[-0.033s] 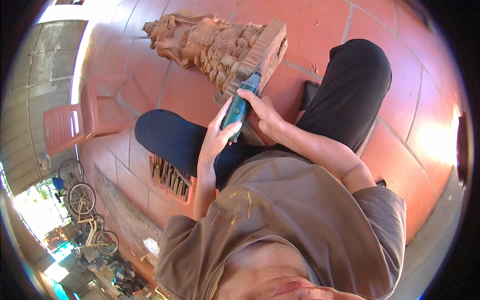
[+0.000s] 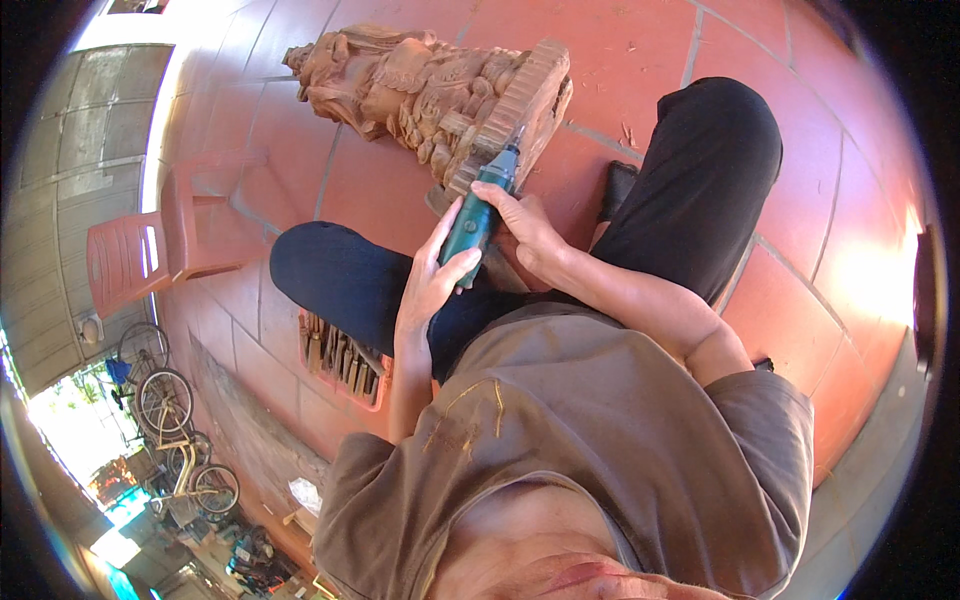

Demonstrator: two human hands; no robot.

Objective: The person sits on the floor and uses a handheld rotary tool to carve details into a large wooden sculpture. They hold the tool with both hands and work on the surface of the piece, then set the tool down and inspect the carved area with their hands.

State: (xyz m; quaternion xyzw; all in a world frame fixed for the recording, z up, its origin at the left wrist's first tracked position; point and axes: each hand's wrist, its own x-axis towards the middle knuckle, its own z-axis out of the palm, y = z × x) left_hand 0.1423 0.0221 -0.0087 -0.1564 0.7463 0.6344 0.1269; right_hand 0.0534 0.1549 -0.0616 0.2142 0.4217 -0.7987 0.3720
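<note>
Between my two hands is a green rotary tool [image 2: 469,228], slanting away from me with its grey nose toward the carving. My left hand [image 2: 432,275] wraps the rear of its body from the left, thumb across it. My right hand [image 2: 528,222] grips it near the front, fingers over the upper body. A carved wooden statue [image 2: 400,85] lies on its side on the floor, with its ridged base [image 2: 522,100] toward the right. The tool's thin bit reaches the near part of that base; whether it touches the wood I cannot tell.
A red tray [image 2: 372,398] of several chisels [image 2: 340,355] sits beside my left knee. At the left stands a red plastic chair [image 2: 180,225], with bicycles [image 2: 170,410] farther back. Wood chips [image 2: 628,135] lie on the red tile floor [image 2: 640,50]. My bent legs flank the work.
</note>
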